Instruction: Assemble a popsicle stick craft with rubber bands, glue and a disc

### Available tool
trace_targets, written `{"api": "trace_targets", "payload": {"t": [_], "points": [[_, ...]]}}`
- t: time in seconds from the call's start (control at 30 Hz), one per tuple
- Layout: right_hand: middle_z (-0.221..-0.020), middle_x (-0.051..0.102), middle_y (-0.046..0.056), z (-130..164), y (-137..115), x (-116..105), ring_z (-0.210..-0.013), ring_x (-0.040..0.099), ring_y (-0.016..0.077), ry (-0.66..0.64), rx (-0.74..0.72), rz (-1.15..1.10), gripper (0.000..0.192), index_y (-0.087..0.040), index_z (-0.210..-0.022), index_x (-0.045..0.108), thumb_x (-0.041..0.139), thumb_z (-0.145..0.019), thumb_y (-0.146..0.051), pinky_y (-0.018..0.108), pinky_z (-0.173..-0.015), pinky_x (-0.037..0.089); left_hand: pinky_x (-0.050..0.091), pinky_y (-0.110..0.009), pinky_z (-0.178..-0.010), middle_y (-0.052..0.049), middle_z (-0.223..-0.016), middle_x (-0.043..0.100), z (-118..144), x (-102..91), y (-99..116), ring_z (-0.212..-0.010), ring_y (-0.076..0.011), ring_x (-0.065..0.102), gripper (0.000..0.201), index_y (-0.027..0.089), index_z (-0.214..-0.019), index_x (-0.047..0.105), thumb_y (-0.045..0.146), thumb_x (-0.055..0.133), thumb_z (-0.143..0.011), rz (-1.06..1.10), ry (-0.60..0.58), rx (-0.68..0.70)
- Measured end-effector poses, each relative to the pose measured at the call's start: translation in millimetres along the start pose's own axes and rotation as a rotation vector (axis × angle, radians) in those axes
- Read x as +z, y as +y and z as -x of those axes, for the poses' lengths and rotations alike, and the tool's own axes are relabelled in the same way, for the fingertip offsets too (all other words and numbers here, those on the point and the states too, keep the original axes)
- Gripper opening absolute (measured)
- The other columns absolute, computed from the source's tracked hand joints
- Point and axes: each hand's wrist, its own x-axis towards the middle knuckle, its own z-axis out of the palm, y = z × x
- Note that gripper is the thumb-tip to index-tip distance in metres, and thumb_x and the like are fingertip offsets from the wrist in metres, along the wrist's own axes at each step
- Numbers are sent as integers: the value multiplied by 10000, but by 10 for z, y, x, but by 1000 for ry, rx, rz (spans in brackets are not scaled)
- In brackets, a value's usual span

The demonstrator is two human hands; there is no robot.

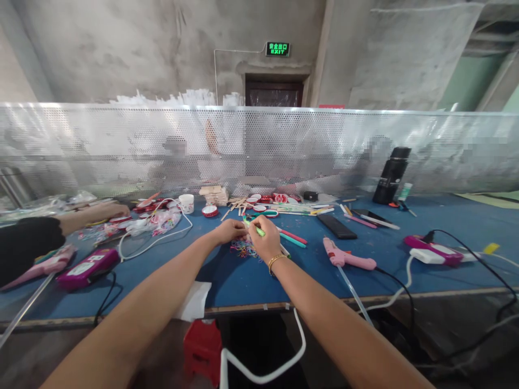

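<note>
Head view. Both forearms reach forward over a blue table (446, 232); the right hand (265, 242), with a gold bracelet (275, 261) at the wrist, has its fingers closed around a green pen (254, 227), and the left hand (229, 230) meets it at the pen's far end, fingers curled, though whether they pinch the pen cannot be made out at this size. Just under the two hands lies a heap of coloured rubber bands (242, 249), partly covered by them. Behind a perforated metal screen (81, 140) that runs the width of the table, figures are blurred and unreadable. At the left edge another person's arm in a black sleeve (24, 246) is cut off by the frame. The room has bare concrete walls, a dark door and a lit green exit sign (278, 49). On the table: a pink glue gun (346, 258) right of the hands, a black phone (336, 227), red and teal pens (294, 237), a black bottle (391, 175), wooden sticks (235, 205), a white cup (186, 203), red and white lids (259, 201), a magenta device (87, 267) at left and another (433, 249) at right with cables. A red stool (203, 348) stands below the table's edge.
</note>
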Motion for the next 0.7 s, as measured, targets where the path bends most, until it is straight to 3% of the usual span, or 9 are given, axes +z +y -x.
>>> {"api": "trace_targets", "payload": {"t": [0.7], "points": [[-714,617,-6,-10,3,4,-737,566,166,7,23,21,126,-222,-732,538,514,-854,-243,267,-728,392,392,-222,-539,4,-576,616,-19,0,-34,-541,-102,508,353,138,-614,655,479,745,-640,5,6,-21]]}}
